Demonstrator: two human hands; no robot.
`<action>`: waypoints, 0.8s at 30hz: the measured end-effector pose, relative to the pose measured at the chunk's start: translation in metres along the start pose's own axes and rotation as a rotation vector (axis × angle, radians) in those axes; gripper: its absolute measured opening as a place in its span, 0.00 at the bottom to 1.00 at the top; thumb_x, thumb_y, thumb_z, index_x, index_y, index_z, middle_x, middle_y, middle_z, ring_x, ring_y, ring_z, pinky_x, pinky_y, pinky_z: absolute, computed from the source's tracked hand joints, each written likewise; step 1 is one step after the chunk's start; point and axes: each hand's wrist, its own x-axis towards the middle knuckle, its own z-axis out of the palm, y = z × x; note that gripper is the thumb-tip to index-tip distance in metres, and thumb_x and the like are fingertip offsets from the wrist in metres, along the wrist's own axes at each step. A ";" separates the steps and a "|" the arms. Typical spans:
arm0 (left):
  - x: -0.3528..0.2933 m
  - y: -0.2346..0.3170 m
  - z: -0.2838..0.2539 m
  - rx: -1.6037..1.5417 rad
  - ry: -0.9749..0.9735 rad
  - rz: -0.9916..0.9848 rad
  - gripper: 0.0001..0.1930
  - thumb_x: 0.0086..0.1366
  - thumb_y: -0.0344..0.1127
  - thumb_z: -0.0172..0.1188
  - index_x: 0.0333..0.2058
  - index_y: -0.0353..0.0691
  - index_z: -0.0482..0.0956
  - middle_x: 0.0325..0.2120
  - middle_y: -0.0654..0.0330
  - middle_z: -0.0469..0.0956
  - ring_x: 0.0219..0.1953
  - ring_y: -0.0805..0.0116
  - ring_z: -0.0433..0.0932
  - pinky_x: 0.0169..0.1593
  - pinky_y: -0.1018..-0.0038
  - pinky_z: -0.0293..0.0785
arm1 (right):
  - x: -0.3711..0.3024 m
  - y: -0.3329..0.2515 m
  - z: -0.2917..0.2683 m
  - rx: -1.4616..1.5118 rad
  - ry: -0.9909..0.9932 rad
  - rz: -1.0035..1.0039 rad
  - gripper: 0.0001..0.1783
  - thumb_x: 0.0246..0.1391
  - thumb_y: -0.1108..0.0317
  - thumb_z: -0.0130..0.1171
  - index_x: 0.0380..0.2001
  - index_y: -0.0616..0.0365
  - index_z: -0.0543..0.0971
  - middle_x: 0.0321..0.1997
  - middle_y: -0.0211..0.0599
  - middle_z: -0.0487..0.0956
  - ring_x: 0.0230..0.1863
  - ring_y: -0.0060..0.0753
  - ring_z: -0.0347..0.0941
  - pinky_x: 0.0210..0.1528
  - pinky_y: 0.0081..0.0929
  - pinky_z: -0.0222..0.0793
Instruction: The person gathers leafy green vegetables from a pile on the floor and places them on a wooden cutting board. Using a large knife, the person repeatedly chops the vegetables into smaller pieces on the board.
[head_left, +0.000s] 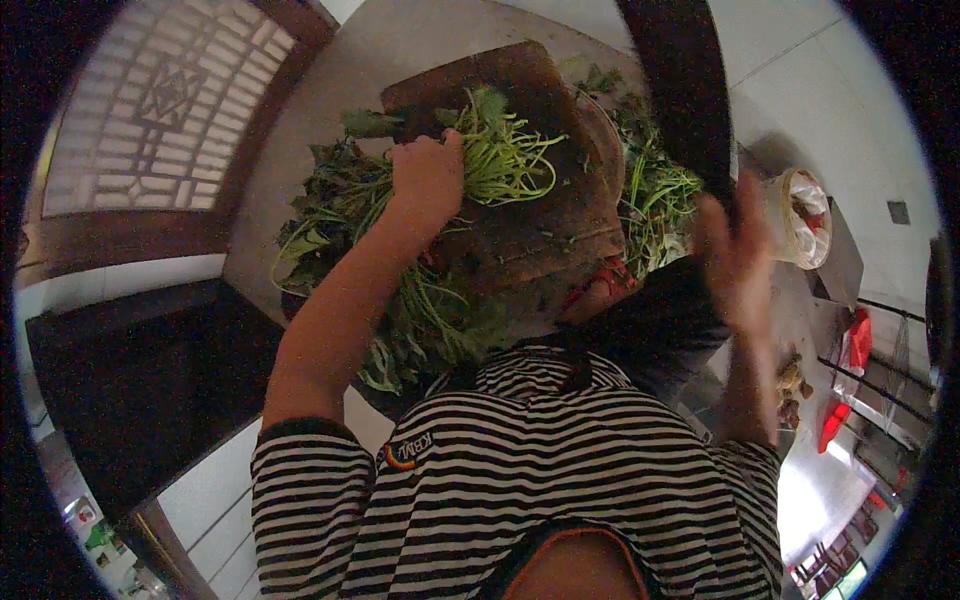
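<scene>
My left hand (428,178) is closed around a bunch of leafy greens with long pale green stems (510,165). The stems fan out to the right over a brown, worn board (540,240), and some leaves show above the fist. Raised at the right, my right hand (738,250) has its fingers apart and holds nothing; motion blurs it a little. Loose leafy greens (335,190) lie left of the board, beneath my left forearm. Another heap of greens (650,185) lies at the board's right, between it and my right hand.
A round bin with a white liner (805,215) stands right of my right hand. A dark, flat-topped piece of furniture (150,370) is at the left, below a lattice window (175,110). A dark post (685,90) rises at the far right of the greens.
</scene>
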 end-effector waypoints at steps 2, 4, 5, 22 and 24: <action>0.008 0.005 0.005 0.032 0.010 -0.024 0.33 0.55 0.37 0.58 0.59 0.39 0.59 0.38 0.49 0.73 0.39 0.53 0.74 0.44 0.56 0.67 | 0.011 0.034 0.062 -0.051 0.078 -0.067 0.19 0.55 0.69 0.54 0.50 0.59 0.65 0.34 0.46 0.75 0.33 0.41 0.73 0.36 0.34 0.69; 0.019 0.014 0.007 0.058 0.032 -0.007 0.32 0.55 0.36 0.58 0.59 0.39 0.59 0.38 0.48 0.73 0.39 0.54 0.74 0.44 0.55 0.67 | 0.029 0.109 0.127 -0.183 -0.037 -0.082 0.15 0.56 0.66 0.53 0.44 0.59 0.65 0.33 0.55 0.75 0.34 0.57 0.74 0.34 0.44 0.70; 0.022 0.014 0.012 0.068 0.031 -0.014 0.32 0.56 0.36 0.58 0.58 0.38 0.60 0.39 0.48 0.73 0.39 0.54 0.74 0.45 0.55 0.66 | 0.037 0.114 0.138 -0.359 -0.251 -0.123 0.14 0.55 0.65 0.53 0.40 0.59 0.65 0.33 0.57 0.75 0.34 0.63 0.72 0.33 0.51 0.69; 0.022 0.014 0.043 0.034 0.178 0.002 0.29 0.55 0.38 0.58 0.55 0.38 0.64 0.37 0.54 0.75 0.40 0.57 0.75 0.41 0.60 0.67 | 0.051 0.019 0.117 -0.171 0.072 -0.341 0.12 0.55 0.69 0.54 0.40 0.58 0.67 0.27 0.53 0.76 0.29 0.61 0.74 0.29 0.49 0.68; 0.024 0.010 0.035 0.028 0.150 -0.001 0.28 0.55 0.38 0.58 0.54 0.38 0.65 0.36 0.54 0.75 0.40 0.57 0.75 0.40 0.60 0.67 | 0.047 0.016 0.121 -0.088 0.133 -0.329 0.14 0.54 0.69 0.55 0.43 0.58 0.68 0.27 0.52 0.76 0.29 0.61 0.73 0.28 0.47 0.68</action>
